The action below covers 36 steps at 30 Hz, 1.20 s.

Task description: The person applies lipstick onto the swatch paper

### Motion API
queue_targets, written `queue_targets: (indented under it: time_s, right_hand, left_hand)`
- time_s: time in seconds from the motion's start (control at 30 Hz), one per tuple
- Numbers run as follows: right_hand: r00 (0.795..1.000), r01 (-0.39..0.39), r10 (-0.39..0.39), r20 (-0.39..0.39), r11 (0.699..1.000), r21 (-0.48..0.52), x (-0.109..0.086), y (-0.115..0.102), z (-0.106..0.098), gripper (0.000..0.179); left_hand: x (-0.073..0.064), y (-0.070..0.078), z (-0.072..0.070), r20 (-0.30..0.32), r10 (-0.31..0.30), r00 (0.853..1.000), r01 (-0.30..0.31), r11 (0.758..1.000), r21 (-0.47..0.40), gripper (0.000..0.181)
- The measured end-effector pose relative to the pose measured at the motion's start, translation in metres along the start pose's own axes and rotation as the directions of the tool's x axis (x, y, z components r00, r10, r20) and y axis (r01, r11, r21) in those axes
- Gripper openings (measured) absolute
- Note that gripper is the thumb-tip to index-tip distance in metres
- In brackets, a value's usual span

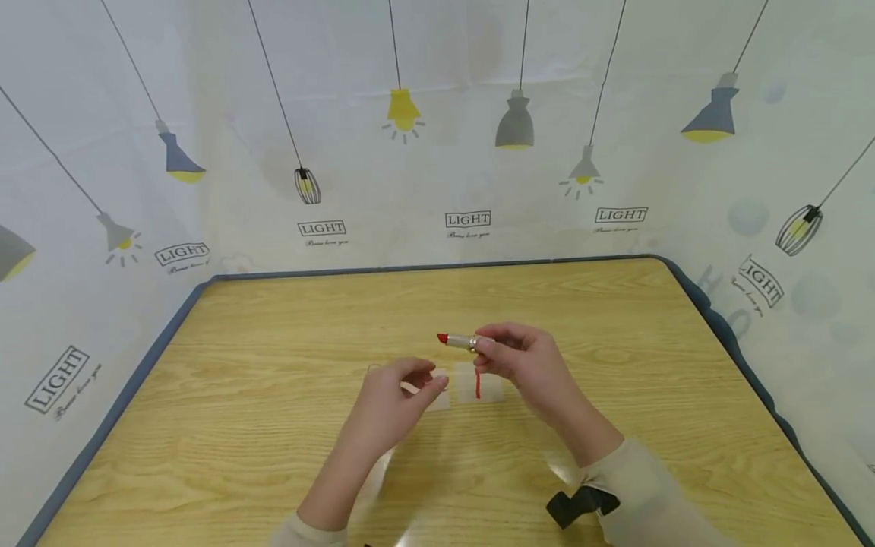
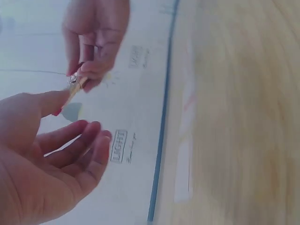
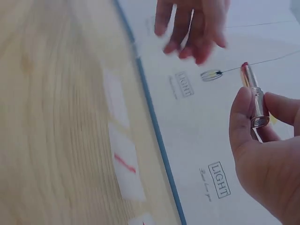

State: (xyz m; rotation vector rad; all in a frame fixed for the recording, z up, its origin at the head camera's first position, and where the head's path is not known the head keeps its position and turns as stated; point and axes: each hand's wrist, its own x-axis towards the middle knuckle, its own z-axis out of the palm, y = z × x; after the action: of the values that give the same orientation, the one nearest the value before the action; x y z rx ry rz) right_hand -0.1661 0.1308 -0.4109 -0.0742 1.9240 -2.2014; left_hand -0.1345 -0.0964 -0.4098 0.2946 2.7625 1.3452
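A lipstick with its red tip exposed is pinched by my right hand, above the table. Its tip points left in the head view; the right wrist view shows the shiny metallic base of the lipstick between thumb and fingers. My left hand is close by, fingers loosely bent and parted from the thumb. The left wrist view shows nothing within the left hand. Beneath the hands lies a white paper piece with a red stroke. Another white paper piece is partly covered by the left hand.
The wooden table has a dark blue edge against a white curtain printed with lamps. A third paper piece with a red mark shows at the bottom of the right wrist view. A small rounded outline is half hidden behind the left hand.
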Motion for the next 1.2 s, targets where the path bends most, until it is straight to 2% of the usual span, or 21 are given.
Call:
queue_targets:
  time_s: [0.03,0.1,0.13,0.2,0.3,0.33,0.4,0.5,0.6,0.83,1.1,1.2]
  right_hand:
    - [1.0,-0.02,0.019,0.012,0.996,0.083,-0.003,-0.001,0.001,0.027]
    - [0.998,-0.061,0.055,0.032,0.97,0.236,-0.009,-0.001,0.005,0.019]
    - [0.997,-0.081,0.071,0.043,0.952,0.296,-0.012,-0.001,0.007,0.016]
    - [0.994,-0.109,0.089,0.067,0.914,0.391,-0.019,0.0,0.011,0.015]
    - [0.991,-0.127,0.094,0.092,0.878,0.463,-0.029,0.002,0.018,0.021]
    - [0.991,-0.128,0.093,0.097,0.87,0.475,-0.033,0.003,0.019,0.022]
    - [0.991,-0.129,0.1,0.084,0.854,0.505,-0.038,0.006,0.021,0.024]
    - [0.991,-0.131,0.121,0.054,0.83,0.543,-0.044,0.01,0.024,0.026]
    - [0.99,-0.131,0.133,0.037,0.815,0.564,-0.048,0.013,0.027,0.027]
    - [0.993,-0.1,0.116,0.007,0.825,0.556,-0.052,0.016,0.029,0.027]
    - [0.994,-0.088,0.11,-0.004,0.818,0.568,-0.051,0.016,0.031,0.029]
    - [0.993,-0.087,0.119,-0.019,0.82,0.565,-0.05,0.016,0.032,0.028]
  left_hand:
    - [0.002,0.003,0.001,-0.021,-0.011,1.0,0.009,0.995,-0.103,0.037]
    - [0.004,0.009,0.003,-0.046,-0.046,0.998,0.03,0.958,-0.285,0.039]
    - [0.006,0.013,0.004,-0.055,-0.059,0.997,0.035,0.929,-0.369,0.039]
    - [0.007,0.019,0.008,-0.065,-0.078,0.995,0.033,0.855,-0.517,0.038]
    - [0.008,0.028,0.015,-0.082,-0.098,0.992,0.019,0.752,-0.659,0.031]
    - [0.008,0.03,0.018,-0.089,-0.098,0.991,0.01,0.727,-0.686,0.028]
    - [0.008,0.033,0.023,-0.101,-0.097,0.99,-0.005,0.7,-0.714,0.024]
    - [0.007,0.034,0.03,-0.115,-0.098,0.988,-0.015,0.694,-0.72,0.02]
    - [0.006,0.034,0.035,-0.125,-0.103,0.987,-0.017,0.704,-0.71,0.018]
    - [0.005,0.035,0.04,-0.13,-0.103,0.986,-0.018,0.711,-0.703,0.019]
    - [0.005,0.035,0.04,-0.14,-0.092,0.986,-0.032,0.716,-0.697,0.021]
    - [0.005,0.035,0.04,-0.146,-0.098,0.985,-0.029,0.727,-0.686,0.021]
